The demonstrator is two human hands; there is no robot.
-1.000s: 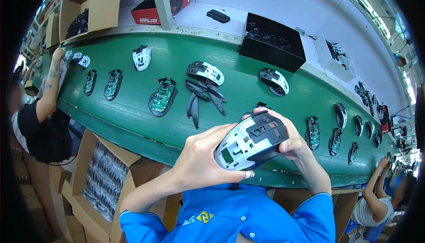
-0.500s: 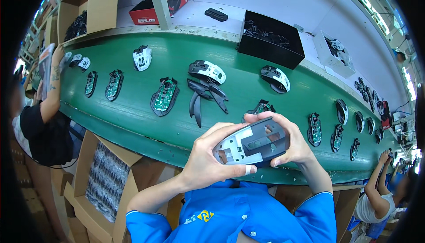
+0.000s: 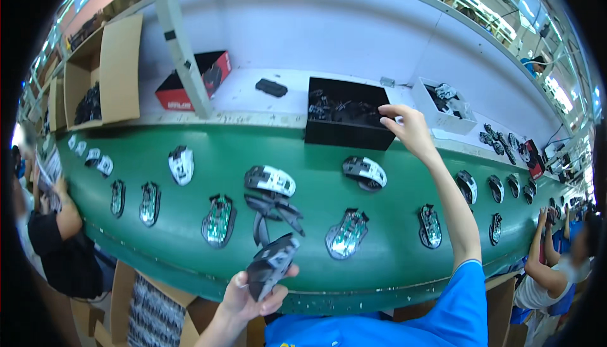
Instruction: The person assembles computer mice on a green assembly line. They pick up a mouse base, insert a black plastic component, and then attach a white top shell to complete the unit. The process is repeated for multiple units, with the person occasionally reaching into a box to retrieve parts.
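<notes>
Left hand (image 3: 245,304) near and loaded, right hand (image 3: 410,130) far out at a box

Nearest, the left hand's fingers are clamped on a black-and-grey plastic mouse shell (image 3: 273,265), raised over the near edge of the long green surface (image 3: 392,265). The shell is tilted, its long axis running away and to the right.

Beyond it lie curved black plastic side pieces (image 3: 276,210) and, to their right, a green circuit board on a black base (image 3: 346,235). Farther back rest a white-and-black mouse shell (image 3: 270,180), close behind the side pieces, and a similar domed shell (image 3: 366,173), in front of the box.

Farthest out, the right hand is at the right end of an open black rectangular box (image 3: 349,136), whose long axis runs left to right. Small dark parts (image 3: 344,108) lie inside, leftward of the fingers; this hand is much the nearer one. The box's front wall stands between them and the surface. Thumb and forefinger look close together; whether they touch the rim or grip anything, I cannot tell. An open white box (image 3: 450,118) stands beyond, to the right.
</notes>
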